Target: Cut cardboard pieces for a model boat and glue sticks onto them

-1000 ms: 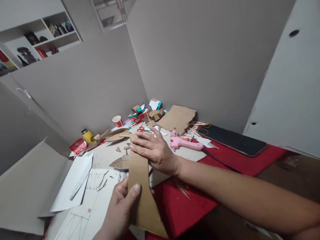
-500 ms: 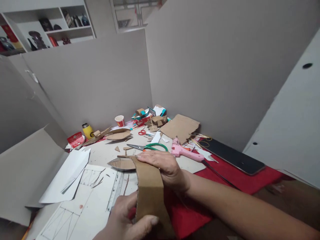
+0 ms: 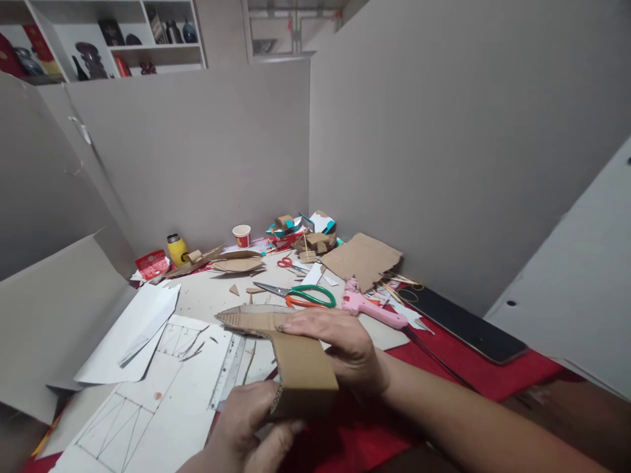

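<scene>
A bent strip of brown cardboard (image 3: 303, 364) is between my two hands at the table's near edge. My left hand (image 3: 251, 420) grips its lower left edge, thumb and fingers closed round it. My right hand (image 3: 335, 335) lies over the top and right side, its fingers wrapped on the far edge. Just beyond the strip's far end lies a pointed, boat-shaped cardboard piece (image 3: 246, 318), reached by my right fingertips; whether it is joined to the strip I cannot tell. Scissors with green and orange handles (image 3: 300, 294) lie just past my right hand.
A pink glue gun (image 3: 372, 307) and a black phone-like slab (image 3: 468, 325) lie at the right. A ruler (image 3: 229, 368) and drawn paper sheets (image 3: 133, 407) are at the left. Farther back stand a yellow bottle (image 3: 177, 251), a paper cup (image 3: 242, 236) and cardboard scraps (image 3: 362, 256).
The cardboard strip now bends more sharply, its near part folded down. More of the boat-shaped piece shows. The view has shifted slightly.
</scene>
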Demonstrator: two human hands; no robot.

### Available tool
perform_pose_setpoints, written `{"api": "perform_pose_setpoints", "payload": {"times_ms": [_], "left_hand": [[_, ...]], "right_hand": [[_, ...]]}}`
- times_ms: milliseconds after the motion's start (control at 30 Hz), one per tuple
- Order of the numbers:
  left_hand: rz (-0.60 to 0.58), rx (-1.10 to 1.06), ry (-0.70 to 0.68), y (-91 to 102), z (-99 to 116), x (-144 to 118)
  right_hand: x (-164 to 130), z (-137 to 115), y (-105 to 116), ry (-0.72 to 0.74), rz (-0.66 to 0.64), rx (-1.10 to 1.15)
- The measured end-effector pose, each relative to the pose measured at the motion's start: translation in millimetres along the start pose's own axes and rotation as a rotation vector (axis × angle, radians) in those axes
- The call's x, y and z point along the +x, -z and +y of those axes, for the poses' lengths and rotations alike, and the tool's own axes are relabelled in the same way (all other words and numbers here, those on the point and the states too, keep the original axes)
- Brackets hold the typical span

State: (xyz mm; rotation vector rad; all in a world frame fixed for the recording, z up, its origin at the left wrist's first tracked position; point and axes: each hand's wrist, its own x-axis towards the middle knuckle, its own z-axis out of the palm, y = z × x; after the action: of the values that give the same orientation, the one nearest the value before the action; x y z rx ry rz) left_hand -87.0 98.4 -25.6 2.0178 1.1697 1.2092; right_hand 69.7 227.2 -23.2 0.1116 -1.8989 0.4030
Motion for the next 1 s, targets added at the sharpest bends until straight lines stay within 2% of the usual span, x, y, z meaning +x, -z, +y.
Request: {"api": "perform_pose_setpoints", "payload": {"times_ms": [100, 200, 300, 400, 467, 600, 700, 767, 867, 933, 1000], "left_hand": [[0.030, -0.063, 0.063, -0.1, -1.0, -2.0], [0.060, -0.210, 0.215, -0.3, 0.5, -2.7], [0.068, -0.413, 0.349, 0.4, 4.5, -1.2], [0.059, -0.637, 0.473, 3.3, 7.2, 3.1], [0.072, -0.714, 0.514, 6.3, 6.4, 7.5], [0.187, -0.778, 0.547, 10.3, 1.1, 17.3], [0.169, -0.881, 0.555, 10.9, -4.5, 22.1], [0.167, -0.923, 0.542, 12.6, -9.9, 23.7], [0.273, -0.873, 0.537, 20.1, -20.8, 24.8], [0.421, -0.811, 0.598, 27.6, -29.1, 25.5], [0.633, -0.731, 0.705, 35.0, -37.3, 25.9]], "right_hand": [[0.1, -1.4, -0.3, -0.042, -0.026, -0.018], [-0.8, 0.9, -1.4, -0.088, -0.025, -0.058], [-2.0, 8.0, -2.5, -0.048, 0.004, -0.088], [-3.9, 15.2, -2.4, 0.017, -0.035, -0.204], [-5.8, 17.2, -2.4, 0.068, -0.066, -0.325], [-9.0, 13.5, -5.6, 0.182, -0.077, -0.491], [-8.1, 10.9, -9.2, 0.201, -0.113, -0.497], [-5.5, 11.7, -9.2, 0.151, -0.137, -0.498], [1.2, 13.5, -1.1, -0.023, -0.101, -0.469], [7.0, 11.7, 11.6, -0.182, -0.015, -0.425], [12.3, 7.0, 30.0, -0.327, 0.060, -0.397]]}}
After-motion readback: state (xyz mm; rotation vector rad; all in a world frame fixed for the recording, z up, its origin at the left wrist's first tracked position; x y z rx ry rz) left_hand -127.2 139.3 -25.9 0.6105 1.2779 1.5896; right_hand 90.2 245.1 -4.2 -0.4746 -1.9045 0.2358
